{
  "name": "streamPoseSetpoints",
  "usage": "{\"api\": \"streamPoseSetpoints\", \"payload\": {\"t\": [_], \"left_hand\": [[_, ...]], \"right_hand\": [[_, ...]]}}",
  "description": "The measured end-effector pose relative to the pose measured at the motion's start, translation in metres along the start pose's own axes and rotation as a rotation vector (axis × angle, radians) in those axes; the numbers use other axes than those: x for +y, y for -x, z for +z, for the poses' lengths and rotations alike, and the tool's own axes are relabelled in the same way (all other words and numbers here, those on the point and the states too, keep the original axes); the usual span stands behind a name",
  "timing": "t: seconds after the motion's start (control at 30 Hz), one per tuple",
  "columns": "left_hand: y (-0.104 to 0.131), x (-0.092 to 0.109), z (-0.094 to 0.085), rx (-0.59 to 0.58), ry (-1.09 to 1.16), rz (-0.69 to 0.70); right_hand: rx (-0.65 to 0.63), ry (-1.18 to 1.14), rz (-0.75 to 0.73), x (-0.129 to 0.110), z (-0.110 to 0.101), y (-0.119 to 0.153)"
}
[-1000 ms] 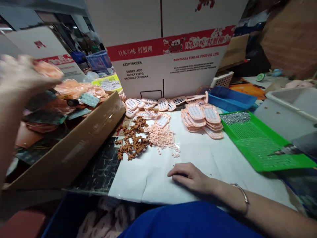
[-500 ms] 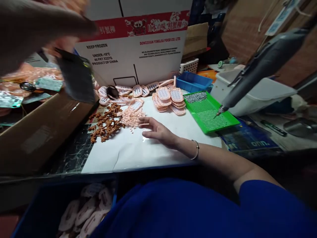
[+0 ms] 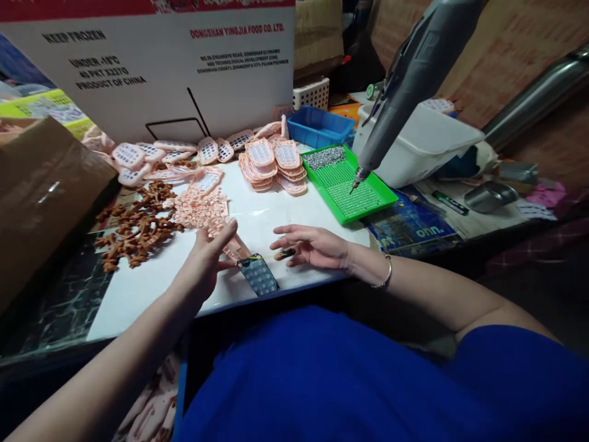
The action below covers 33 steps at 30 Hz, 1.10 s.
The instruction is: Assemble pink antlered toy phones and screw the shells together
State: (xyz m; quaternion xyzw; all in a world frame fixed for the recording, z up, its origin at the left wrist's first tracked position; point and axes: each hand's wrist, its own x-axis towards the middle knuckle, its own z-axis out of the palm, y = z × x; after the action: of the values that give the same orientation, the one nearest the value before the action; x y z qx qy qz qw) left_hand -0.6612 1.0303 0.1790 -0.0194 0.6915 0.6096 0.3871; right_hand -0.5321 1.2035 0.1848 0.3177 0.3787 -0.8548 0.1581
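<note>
My left hand [image 3: 205,255] is closed around a pink plastic piece [image 3: 237,245], whose far end is hidden by the fingers. A dark circuit board [image 3: 260,276] with rows of pale dots hangs from it over the front of the white work surface [image 3: 251,215]. A thin yellow wire runs from the board to a small round black part [image 3: 286,253]. Around that part, the fingers of my right hand [image 3: 317,247] are spread apart; whether they touch it I cannot tell. Beyond my left hand lie a heap of small pink pieces [image 3: 197,205] and brown branched pieces [image 3: 142,227].
A grey electric screwdriver [image 3: 396,92] hangs above a green tray [image 3: 352,196] of screws. Stacked pink panels [image 3: 260,159] stand behind. A white box [image 3: 151,73] rises at the back, a cardboard carton [image 3: 50,196] at left. Right of centre are blue [image 3: 322,126] and white bins [image 3: 418,144].
My left hand has come down from the upper left to the front of the surface, bringing the circuit board. My right hand now meets the black part. The view has shifted right and down.
</note>
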Motion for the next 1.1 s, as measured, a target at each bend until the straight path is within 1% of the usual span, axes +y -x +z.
{"api": "streamPoseSetpoints", "payload": {"t": [0.07, 0.13, 0.2, 0.23, 0.27, 0.3, 0.33, 0.4, 0.43, 0.47, 0.5, 0.53, 0.57, 0.63, 0.73, 0.8, 0.87, 0.93, 0.97, 1.0, 1.03, 1.1], "left_hand": [[0.004, -0.006, -0.006, 0.052, -0.007, -0.084], [0.009, -0.006, -0.016, 0.071, -0.005, -0.118], [0.012, -0.007, -0.029, 0.091, -0.042, -0.071], [0.013, -0.010, -0.036, 0.101, -0.101, -0.009], [0.014, -0.014, -0.042, 0.117, -0.191, 0.095], [0.017, -0.019, -0.047, 0.121, -0.308, 0.244], [0.020, -0.025, -0.051, 0.106, -0.441, 0.428], [0.027, -0.037, -0.050, 0.024, -0.719, 0.841], [0.031, -0.043, -0.047, -0.031, -0.840, 1.031], [0.035, -0.048, -0.041, -0.085, -0.940, 1.180], [0.038, -0.052, -0.035, -0.127, -1.019, 1.281], [0.039, -0.055, -0.028, -0.150, -1.074, 1.340], [0.039, -0.057, -0.021, -0.161, -1.110, 1.366], [0.036, -0.061, -0.011, -0.171, -1.149, 1.355], [0.030, -0.061, -0.006, -0.182, -1.142, 1.373], [0.029, -0.060, -0.012, -0.195, -1.095, 1.426], [0.032, -0.060, -0.024, -0.260, -1.048, 1.458], [0.040, -0.064, -0.039, -0.353, -0.995, 1.411], [0.045, -0.066, -0.047, -0.375, -0.955, 1.362], [0.051, -0.069, -0.054, -0.359, -0.904, 1.301], [0.057, -0.072, -0.059, -0.306, -0.847, 1.235], [0.070, -0.075, -0.065, -0.137, -0.734, 1.110]], "right_hand": [[0.093, 0.034, -0.043, -0.001, -0.002, -0.004], [0.133, 0.099, -0.084, 0.000, -0.004, -0.009], [0.161, 0.250, -0.160, 0.002, -0.006, -0.013], [0.183, 0.387, -0.238, 0.004, -0.008, -0.014], [0.206, 0.568, -0.347, 0.006, -0.010, -0.015], [0.226, 0.779, -0.481, 0.008, -0.012, -0.015], [0.242, 1.000, -0.621, 0.011, -0.015, -0.014], [0.257, 1.385, -0.853, 0.016, -0.021, -0.012], [0.254, 1.525, -0.917, 0.018, -0.024, -0.011], [0.250, 1.628, -0.950, 0.020, -0.026, -0.009], [0.243, 1.699, -0.956, 0.022, -0.028, -0.008], [0.231, 1.744, -0.943, 0.023, -0.030, -0.007], [0.222, 1.765, -0.919, 0.022, -0.031, -0.007], [0.228, 1.762, -0.837, 0.019, -0.030, -0.007], [0.241, 1.743, -0.679, 0.009, -0.027, -0.007], [0.220, 1.742, -0.596, 0.003, -0.025, -0.006], [0.160, 1.707, -0.545, -0.001, -0.024, -0.003], [0.085, 1.634, -0.535, -0.002, -0.026, 0.001], [0.049, 1.592, -0.553, -0.001, -0.026, 0.004], [0.016, 1.555, -0.587, -0.001, -0.027, 0.006], [-0.015, 1.527, -0.638, 0.000, -0.027, 0.008], [-0.064, 1.495, -0.765, 0.000, -0.025, 0.010]]}}
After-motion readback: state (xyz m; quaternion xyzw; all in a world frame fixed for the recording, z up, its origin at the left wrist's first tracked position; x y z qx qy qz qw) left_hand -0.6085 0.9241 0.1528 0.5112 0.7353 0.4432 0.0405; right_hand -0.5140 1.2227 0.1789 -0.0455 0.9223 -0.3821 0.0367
